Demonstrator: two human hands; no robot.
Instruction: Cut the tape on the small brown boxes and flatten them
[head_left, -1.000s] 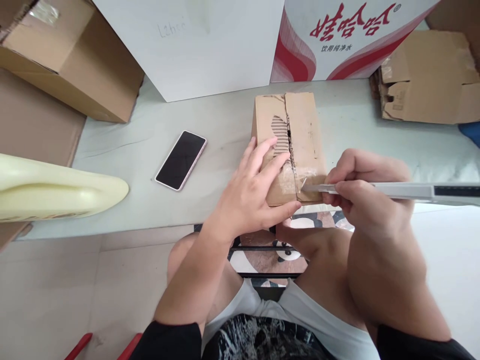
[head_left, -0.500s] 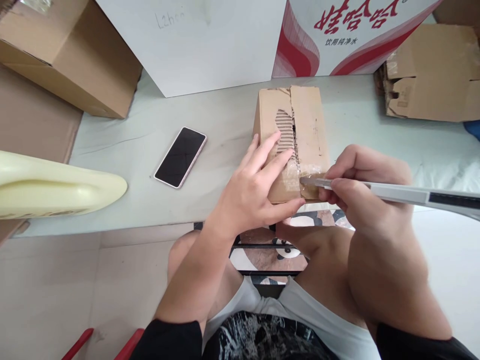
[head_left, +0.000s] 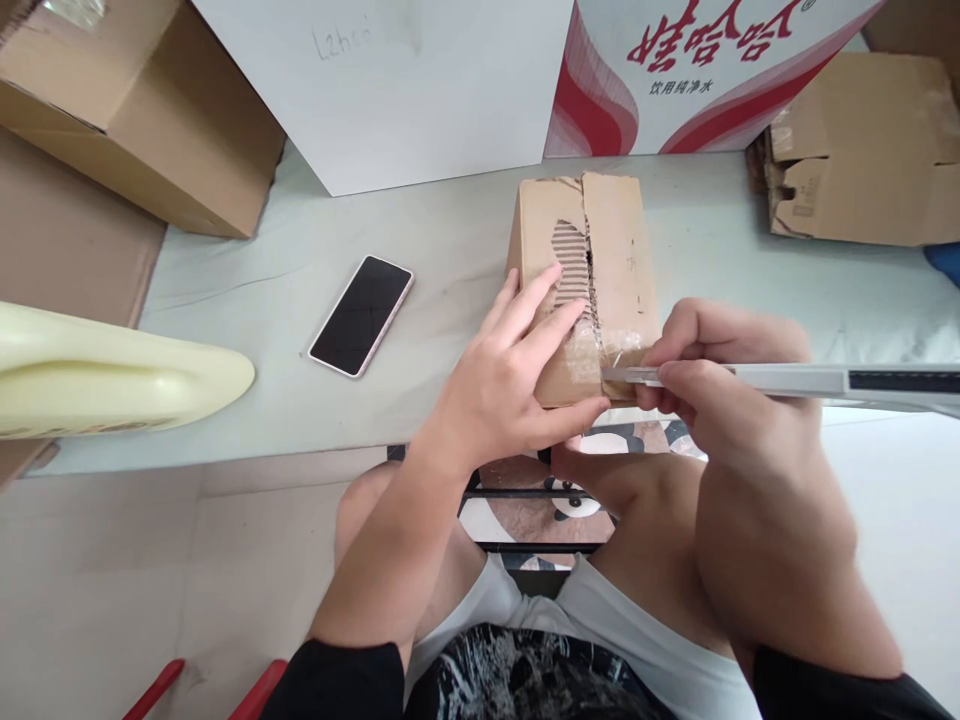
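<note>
A small cardboard box [head_left: 619,250] rests near the table's front edge, with a torn patch of bare corrugation along its top seam and clear tape at the near end. My left hand [head_left: 510,370] lies spread on its left side, fingers on the top and thumb along the near edge. In my right hand [head_left: 720,370] is a utility knife [head_left: 795,379] with a pale handle and dark strip, pinched close to the blade. The blade tip meets the taped seam near the box's front edge.
Left of the box lies a phone [head_left: 361,315] on the covered table [head_left: 262,410]. A pale yellow object [head_left: 127,372] juts in at far left. Large cartons [head_left: 420,100] stand behind, an open box [head_left: 187,120] at back left, flattened cardboard [head_left: 862,150] at back right.
My right hand and the knife have shifted slightly down; the blade tip sits nearer the box's front edge and the knife lies more level. My left hand and the box stay put.
</note>
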